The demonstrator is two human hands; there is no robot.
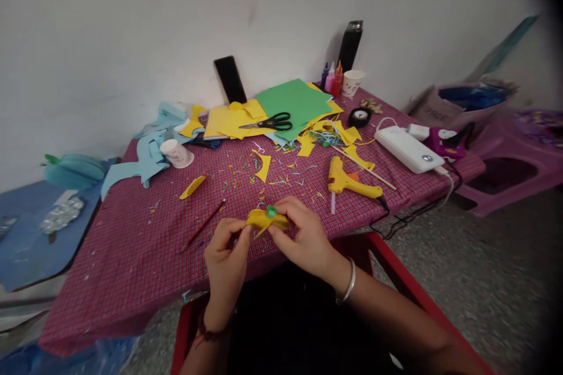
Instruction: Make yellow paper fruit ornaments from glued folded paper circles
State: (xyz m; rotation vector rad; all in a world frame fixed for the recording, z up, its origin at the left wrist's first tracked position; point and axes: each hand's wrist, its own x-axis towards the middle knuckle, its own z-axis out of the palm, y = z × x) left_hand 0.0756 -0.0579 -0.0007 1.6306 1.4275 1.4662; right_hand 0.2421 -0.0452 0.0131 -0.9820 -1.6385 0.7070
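Red checked cloth covers the counter, and a yellow glue gun lies on it near the front edge. Behind the glue gun, towards the wall, a green sheet and some yellow sheets lie in a pile, and black scissors rest on top of them. To the right of the glue gun is a white power bank, and a black tape roll is behind it. Far to the left of the glue gun a paper cup lies on its side, just beside light blue paper strips. A thin red stick lies to the left of the glue gun, near the hands. Small paper scraps are spread between the glue gun and the pile.

In front of the glue gun and a little to its left, over the front edge of the counter, both hands hold a small yellow paper piece with a green bit on top. The left hand has its grip closed on the left end, pinched between thumb and fingers. The right hand has its grip closed on the right end in the same way.
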